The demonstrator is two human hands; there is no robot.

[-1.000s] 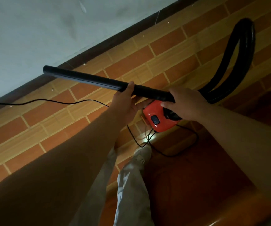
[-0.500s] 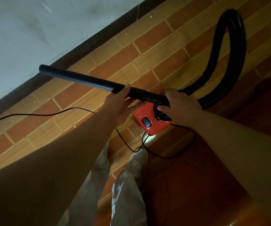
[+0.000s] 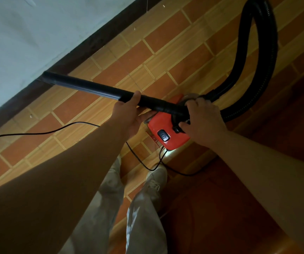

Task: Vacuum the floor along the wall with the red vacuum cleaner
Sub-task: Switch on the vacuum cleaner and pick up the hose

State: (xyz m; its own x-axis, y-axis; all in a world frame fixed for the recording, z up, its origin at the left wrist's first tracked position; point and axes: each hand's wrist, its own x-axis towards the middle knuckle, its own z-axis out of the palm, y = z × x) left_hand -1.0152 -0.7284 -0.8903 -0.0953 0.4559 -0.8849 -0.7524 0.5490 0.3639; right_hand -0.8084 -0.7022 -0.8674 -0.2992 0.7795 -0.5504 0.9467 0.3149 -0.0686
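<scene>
A small red vacuum cleaner (image 3: 167, 130) sits on the brick-patterned tile floor (image 3: 165, 44), its black switch facing up. I hold its long black tube (image 3: 92, 88) above the floor, pointing left toward the dark skirting board (image 3: 85, 44). My left hand (image 3: 129, 114) grips the tube from below near its middle. My right hand (image 3: 204, 121) grips the tube's end where the ribbed black hose (image 3: 264, 52) joins. The hose loops up to the right and back down toward the red body, and my right hand hides where it ends.
The pale wall (image 3: 28, 33) runs diagonally across the upper left. A thin black power cord (image 3: 37, 133) trails left over the tiles and curls by my white shoes (image 3: 156, 177). Dark reddish floor (image 3: 239, 198) lies lower right.
The tube's tip has moved closer to the skirting board. Both hands keep their hold. The view has shifted, so the red body sits lower and more central.
</scene>
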